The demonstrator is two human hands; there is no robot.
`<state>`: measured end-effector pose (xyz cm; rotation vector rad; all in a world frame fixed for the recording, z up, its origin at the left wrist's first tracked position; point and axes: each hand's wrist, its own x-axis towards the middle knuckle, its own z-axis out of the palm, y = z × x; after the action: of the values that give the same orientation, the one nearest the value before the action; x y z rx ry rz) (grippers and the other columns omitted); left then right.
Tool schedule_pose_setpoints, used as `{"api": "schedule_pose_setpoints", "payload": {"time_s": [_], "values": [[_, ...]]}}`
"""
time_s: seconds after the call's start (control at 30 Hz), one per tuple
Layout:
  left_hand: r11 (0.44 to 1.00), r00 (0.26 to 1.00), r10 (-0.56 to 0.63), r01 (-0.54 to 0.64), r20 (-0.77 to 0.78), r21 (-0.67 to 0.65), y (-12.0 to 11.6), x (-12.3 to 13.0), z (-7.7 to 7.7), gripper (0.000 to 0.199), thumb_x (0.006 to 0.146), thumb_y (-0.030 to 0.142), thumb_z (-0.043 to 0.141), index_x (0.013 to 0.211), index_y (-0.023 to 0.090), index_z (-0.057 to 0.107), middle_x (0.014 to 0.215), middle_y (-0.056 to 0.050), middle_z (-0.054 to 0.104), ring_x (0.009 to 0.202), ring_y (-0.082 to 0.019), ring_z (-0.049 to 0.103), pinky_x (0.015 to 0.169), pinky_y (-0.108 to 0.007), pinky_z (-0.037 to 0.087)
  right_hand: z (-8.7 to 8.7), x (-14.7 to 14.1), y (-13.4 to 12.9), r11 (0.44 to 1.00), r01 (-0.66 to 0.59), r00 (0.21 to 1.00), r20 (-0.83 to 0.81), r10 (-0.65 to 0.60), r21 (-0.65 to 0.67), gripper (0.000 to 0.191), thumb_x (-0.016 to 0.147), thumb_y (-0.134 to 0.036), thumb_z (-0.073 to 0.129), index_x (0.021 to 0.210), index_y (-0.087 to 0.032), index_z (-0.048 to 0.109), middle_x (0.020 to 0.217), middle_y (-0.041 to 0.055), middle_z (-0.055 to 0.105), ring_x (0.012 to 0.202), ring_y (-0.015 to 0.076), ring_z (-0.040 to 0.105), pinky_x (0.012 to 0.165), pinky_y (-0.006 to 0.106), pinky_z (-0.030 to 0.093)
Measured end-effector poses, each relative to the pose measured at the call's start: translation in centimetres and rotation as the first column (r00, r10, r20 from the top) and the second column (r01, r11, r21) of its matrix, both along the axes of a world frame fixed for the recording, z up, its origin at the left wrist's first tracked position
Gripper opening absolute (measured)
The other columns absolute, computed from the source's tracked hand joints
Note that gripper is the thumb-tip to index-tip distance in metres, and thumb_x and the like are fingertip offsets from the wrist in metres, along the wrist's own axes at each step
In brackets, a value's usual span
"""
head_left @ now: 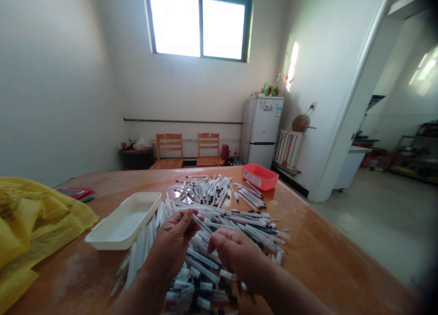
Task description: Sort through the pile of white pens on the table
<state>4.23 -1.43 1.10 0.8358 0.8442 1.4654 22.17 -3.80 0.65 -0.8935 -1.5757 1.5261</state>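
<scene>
Left hand (173, 244): narrow pinch on one white pen barrel (201, 223). Right hand (236, 255): fingers narrowed, hold unclear, over heap of white pens (212, 201) on orange table (318, 246). White plastic tray (123, 221): ten o'clock. Red plastic tray (260, 176): one o'clock.

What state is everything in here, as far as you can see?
Left hand, pinching a white pen
Right hand, fingers curled above the pens
Pile of white pens, loose and scattered
White plastic tray, upright
Coral plastic basket, upright
Yellow plastic bag, crumpled
Refrigerator, doors shut
</scene>
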Motion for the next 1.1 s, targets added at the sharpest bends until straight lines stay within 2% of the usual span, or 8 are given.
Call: {"api": "schedule_pose_setpoints", "payload": {"time_s": [0.1, 0.2, 0.37, 0.5, 0.67, 0.9, 1.0, 1.1], "values": [[0.991, 0.992, 0.123, -0.124, -0.029, -0.057, 0.5, -0.7, -0.1, 0.03, 0.074, 0.04, 0.081, 0.086, 0.016, 0.069, 0.08, -0.001, 0.07, 0.068, -0.009, 0.059, 0.064, -0.019, 0.046, 0.1, -0.1, -0.7, 0.902, 0.101, 0.927, 0.291, -0.238, 0.419, 0.033, 0.096, -0.04, 0.049, 0.073, -0.018, 0.055, 0.063, -0.0028, 0.049, 0.058, 0.0101, 0.041, 0.056, 0.023, 0.028], [0.936, 0.944, 0.322, -0.329, -0.072, -0.122, 0.9, -2.1, 0.0, 0.037, 0.069, 0.046, 0.083, 0.077, 0.016, 0.064, 0.067, 0.001, 0.065, 0.06, -0.008, 0.054, 0.055, -0.017, 0.04, 0.0, 0.0, -1.4, 0.798, 0.063, 0.822, 0.423, -0.382, 0.599, 0.03, 0.098, -0.039, 0.046, 0.077, -0.02, 0.052, 0.067, -0.0018, 0.054, 0.06, 0.0112, 0.046, 0.058, 0.025, 0.026], [0.955, 0.916, 0.267, -0.294, -0.298, -0.047, 1.1, -2.7, -0.7, 0.043, 0.07, 0.055, 0.078, 0.081, 0.015, 0.068, 0.075, -0.002, 0.068, 0.061, -0.008, 0.053, 0.055, -0.019, 0.04, -0.8, 0.7, -0.4, 0.793, 0.109, 0.745, 0.48, -0.464, 0.599, 0.031, 0.1, -0.04, 0.042, 0.078, -0.021, 0.052, 0.068, -0.0001, 0.06, 0.063, 0.0129, 0.053, 0.059, 0.025, 0.027], [0.979, 0.879, 0.161, -0.201, -0.448, -0.043, 1.2, -2.0, -1.5, 0.054, 0.073, 0.056, 0.075, 0.11, 0.017, 0.071, 0.099, -0.007, 0.072, 0.07, -0.011, 0.059, 0.055, -0.02, 0.042, -1.4, 1.3, 1.0, 0.801, 0.15, 0.702, 0.509, -0.499, 0.579, 0.03, 0.099, -0.04, 0.046, 0.078, -0.02, 0.054, 0.07, 0.0011, 0.063, 0.064, 0.0141, 0.054, 0.06, 0.026, 0.027], [0.973, 0.856, 0.212, -0.229, -0.472, 0.022, 1.3, -1.8, -1.7, 0.06, 0.077, 0.054, 0.072, 0.128, 0.022, 0.065, 0.109, -0.007, 0.071, 0.077, -0.014, 0.064, 0.055, -0.021, 0.045, -1.5, 1.3, 1.2, 0.804, 0.157, 0.728, 0.482, -0.487, 0.574, 0.029, 0.099, -0.04, 0.046, 0.079, -0.021, 0.057, 0.071, 0.0016, 0.065, 0.066, 0.015, 0.056, 0.061, 0.025, 0.028], [0.995, 0.918, 0.093, -0.102, -0.386, -0.001, 0.6, -1.0, -0.8, 0.051, 0.082, 0.048, 0.07, 0.128, 0.026, 0.066, 0.141, -0.01, 0.058, 0.123, -0.028, 0.057, 0.086, -0.035, 0.054, -1.7, 1.3, 1.3, 0.805, 0.172, 0.741, 0.464, -0.485, 0.568, 0.027, 0.098, -0.039, 0.048, 0.08, -0.021, 0.059, 0.073, 0.0024, 0.066, 0.068, 0.0159, 0.058, 0.062, 0.025, 0.031], [0.998, 0.929, 0.055, -0.042, -0.367, 0.043, 0.5, -0.9, -0.7, 0.047, 0.086, 0.045, 0.067, 0.13, 0.026, 0.064, 0.136, -0.009, 0.061, 0.13, -0.024, 0.052, 0.102, -0.035, 0.044, -1.8, 1.4, 1.3, 0.804, 0.181, 0.749, 0.45, -0.487, 0.567, 0.028, 0.098, -0.04, 0.048, 0.081, -0.021, 0.06, 0.073, 0.0023, 0.066, 0.068, 0.0161, 0.059, 0.063, 0.025, 0.032], [0.999, 0.919, 0.04, -0.024, -0.393, 0.046, 0.3, -0.8, -0.7, 0.039, 0.087, 0.048, 0.065, 0.114, 0.021, 0.07, 0.118, -0.009, 0.069, 0.117, -0.022, 0.059, 0.098, -0.034, 0.045, -1.7, 1.4, 1.1, 0.804, 0.189, 0.773, 0.419, -0.476, 0.564, 0.027, 0.098, -0.04, 0.048, 0.083, -0.021, 0.061, 0.073, 0.0019, 0.066, 0.069, 0.0162, 0.059, 0.063, 0.025, 0.034]]}}
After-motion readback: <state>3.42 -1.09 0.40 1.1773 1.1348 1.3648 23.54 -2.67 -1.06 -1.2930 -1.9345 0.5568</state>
